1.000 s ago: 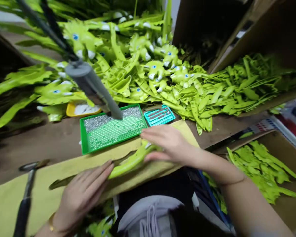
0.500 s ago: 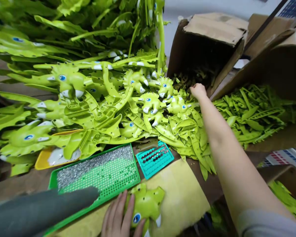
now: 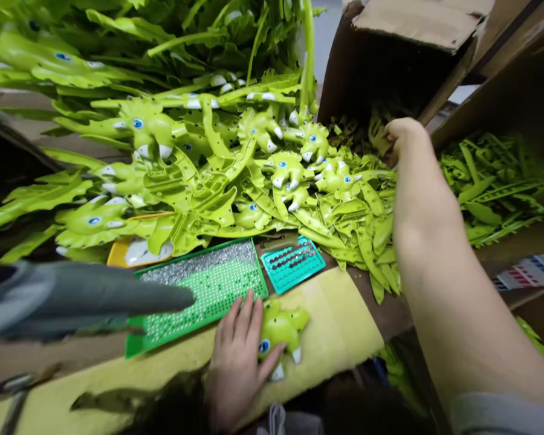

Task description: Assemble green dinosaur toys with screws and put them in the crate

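On the yellow mat [image 3: 335, 326] lies a lime-green dinosaur-head piece [image 3: 283, 323] with a blue eye and white horns. My left hand [image 3: 238, 356] rests against its left side, thumb at its lower edge and fingers stretched out. My right hand [image 3: 401, 136] reaches to the mouth of an open cardboard box [image 3: 390, 66]. Its fingers are bent around the edge of a green part [image 3: 378, 130], one of the small parts in the box. A green perforated tray [image 3: 208, 296] holds silver screws, and a teal tray [image 3: 294, 266] carries rows of dark pieces.
Green plastic parts [image 3: 208, 169] are heaped behind the trays. More fill a box [image 3: 498, 187] at the right. A grey tool [image 3: 118, 296] juts in from the left, near a yellow container [image 3: 140, 251] and scissors [image 3: 22, 386].
My right hand has moved right and now has a green part at its fingers. The view has shifted, showing more of my left hand, which stays on the dinosaur-head piece.
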Demonstrator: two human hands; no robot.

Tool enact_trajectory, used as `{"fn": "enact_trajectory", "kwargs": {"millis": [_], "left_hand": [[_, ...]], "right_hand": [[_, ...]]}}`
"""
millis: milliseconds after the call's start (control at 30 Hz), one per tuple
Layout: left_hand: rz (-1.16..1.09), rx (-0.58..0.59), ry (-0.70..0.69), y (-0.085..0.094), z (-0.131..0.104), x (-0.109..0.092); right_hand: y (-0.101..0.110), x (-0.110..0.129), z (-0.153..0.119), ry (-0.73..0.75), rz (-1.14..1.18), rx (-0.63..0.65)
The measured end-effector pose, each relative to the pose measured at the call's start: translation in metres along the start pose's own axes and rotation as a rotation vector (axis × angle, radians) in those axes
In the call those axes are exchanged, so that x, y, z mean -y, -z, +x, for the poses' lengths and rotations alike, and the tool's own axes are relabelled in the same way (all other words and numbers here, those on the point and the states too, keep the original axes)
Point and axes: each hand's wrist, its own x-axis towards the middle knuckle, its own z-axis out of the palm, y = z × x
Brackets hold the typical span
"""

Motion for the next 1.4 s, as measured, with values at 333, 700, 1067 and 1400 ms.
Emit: {"fn": "enact_trajectory", "kwargs": {"millis": [333, 700, 1067, 1400], "left_hand": [[-0.345, 0.211, -0.067, 0.030, 0.025, -0.008], [-0.235, 0.355, -0.146, 0.045, 0.034, -0.030], [-0.266, 0.361, -0.102, 0.044, 0.034, -0.030], [-0.362, 0.357, -0.033, 0.038, 0.042, -0.022]], "right_hand": [[0.055, 0.089, -0.294, -0.410, 0.841, -0.118], [0.010, 0.150, -0.436, -0.446, 1.086, 0.257], [-0.009, 0.169, -0.443, -0.426, 1.186, 0.368], [-0.010, 0.169, -0.445, -0.513, 1.183, 0.446]]}}
